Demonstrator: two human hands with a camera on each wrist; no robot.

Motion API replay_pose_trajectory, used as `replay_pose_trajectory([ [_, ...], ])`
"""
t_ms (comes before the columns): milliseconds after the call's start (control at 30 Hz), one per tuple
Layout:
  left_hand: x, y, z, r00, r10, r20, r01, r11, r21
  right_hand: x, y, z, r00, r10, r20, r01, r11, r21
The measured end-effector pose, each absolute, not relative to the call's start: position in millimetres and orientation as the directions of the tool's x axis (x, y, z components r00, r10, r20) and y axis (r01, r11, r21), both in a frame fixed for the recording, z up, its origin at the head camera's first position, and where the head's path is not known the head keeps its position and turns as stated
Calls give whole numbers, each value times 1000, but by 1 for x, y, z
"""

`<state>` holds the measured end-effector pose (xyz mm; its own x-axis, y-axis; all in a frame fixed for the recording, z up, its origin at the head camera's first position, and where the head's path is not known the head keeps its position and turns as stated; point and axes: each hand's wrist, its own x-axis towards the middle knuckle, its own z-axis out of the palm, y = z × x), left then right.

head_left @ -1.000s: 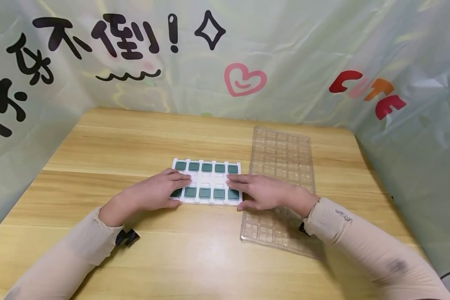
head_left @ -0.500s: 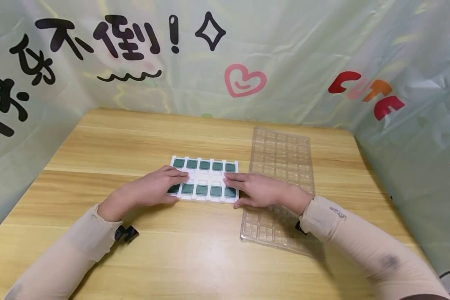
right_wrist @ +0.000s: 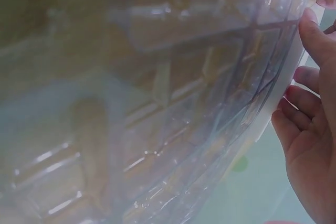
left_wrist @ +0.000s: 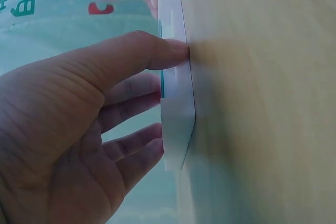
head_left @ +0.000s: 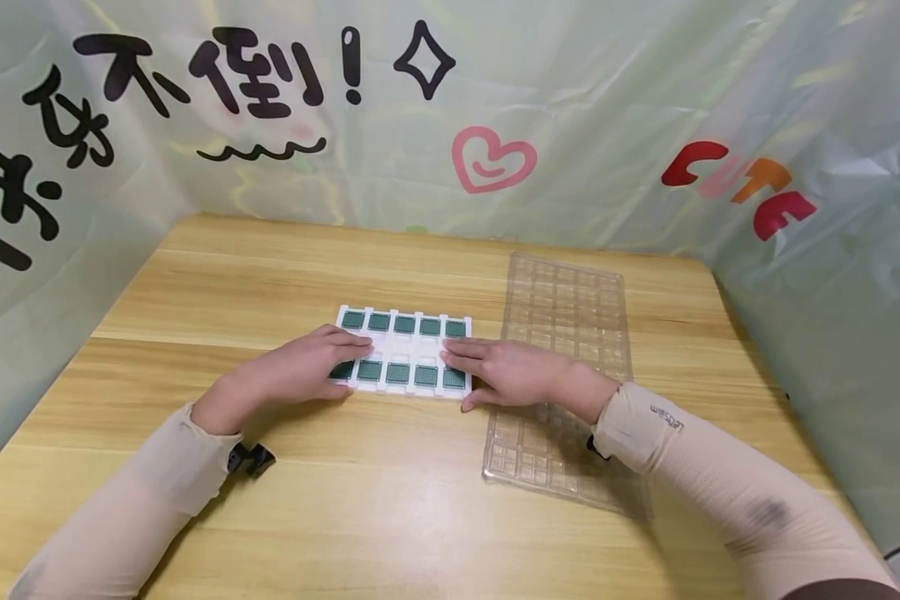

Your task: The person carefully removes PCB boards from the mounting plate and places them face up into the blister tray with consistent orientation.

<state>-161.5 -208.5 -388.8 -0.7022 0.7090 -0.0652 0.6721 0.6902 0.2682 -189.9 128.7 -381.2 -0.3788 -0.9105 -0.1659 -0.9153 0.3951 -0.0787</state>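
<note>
In the head view, a white tray [head_left: 407, 347] lies flat on the wooden table, holding two rows of green square chips [head_left: 397, 372]. My left hand [head_left: 300, 367] rests on its left end, fingers extended over the top and thumb at the near edge. The left wrist view shows that thumb [left_wrist: 176, 52] against the tray's side. At the right end, my right hand [head_left: 521, 372] touches the tray with nearly straight fingers, its thumb by the near right corner. The hands cover a few chips at both ends.
A large clear plastic tray [head_left: 562, 312] with many small pockets lies to the right, under my right hand and wrist; it fills much of the right wrist view. A printed curtain [head_left: 607, 100] stands behind the table [head_left: 367, 517] and along its sides.
The white tray has slid a little away and to the left, both hands moving along with it. The clear tray has stayed in place.
</note>
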Motion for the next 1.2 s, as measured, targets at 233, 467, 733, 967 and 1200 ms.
replay_pose_trajectory([
  [233,-162,-211,-387,-706,705,-64,665,692,280,-192,127,-384,-386,-909,-159,-914,400,-69],
  [467,-163,-214,-387,-713,698,-67,653,696,299,-195,125,-386,-389,-912,-128,-918,396,-32],
  [733,-164,-215,-389,-708,704,-62,659,689,301,-195,125,-386,-377,-919,-116,-923,383,-33],
  [967,-164,-216,-391,-704,707,-58,667,688,287,-197,125,-387,-367,-925,-95,-930,368,4],
  [1200,-165,-216,-389,-704,709,-53,668,685,291,-196,125,-386,-381,-919,-106,-924,383,-2],
])
